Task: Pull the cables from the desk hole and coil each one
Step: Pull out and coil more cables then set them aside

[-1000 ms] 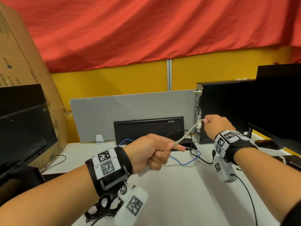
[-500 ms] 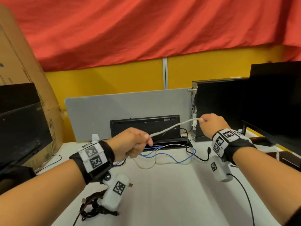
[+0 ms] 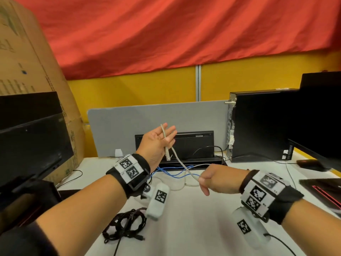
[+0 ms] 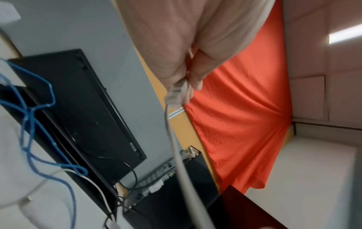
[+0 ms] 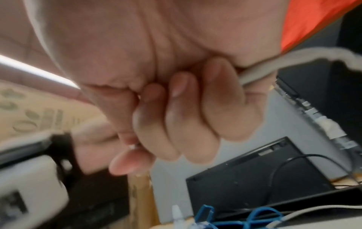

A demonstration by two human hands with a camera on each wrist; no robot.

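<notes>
My left hand (image 3: 163, 137) is raised over the back of the desk, palm toward me and fingers pointing up. A grey network cable (image 3: 181, 163) loops over its fingers, and the clear plug (image 3: 168, 156) hangs below the palm. In the left wrist view the thumb pinches the cable just above the plug (image 4: 175, 93). The cable slopes down to my right hand (image 3: 210, 180), a fist that grips it low over the white desk (image 3: 193, 228). The curled right fingers (image 5: 186, 116) hold the grey cable (image 5: 274, 62). A blue cable (image 3: 175, 172) lies loose behind. The desk hole is hidden.
A coiled black cable (image 3: 125, 226) lies at the front left. A black keyboard (image 3: 193, 143) leans on the grey partition (image 3: 129, 130). A computer tower (image 3: 258, 124) and a monitor (image 3: 323, 117) stand on the right; another monitor (image 3: 27, 141) and a cardboard box (image 3: 27, 61) on the left.
My left hand has risen and straightened its fingers, with the cable's plug end now draped over it. My right hand has dropped from beside the tower to low over the desk.
</notes>
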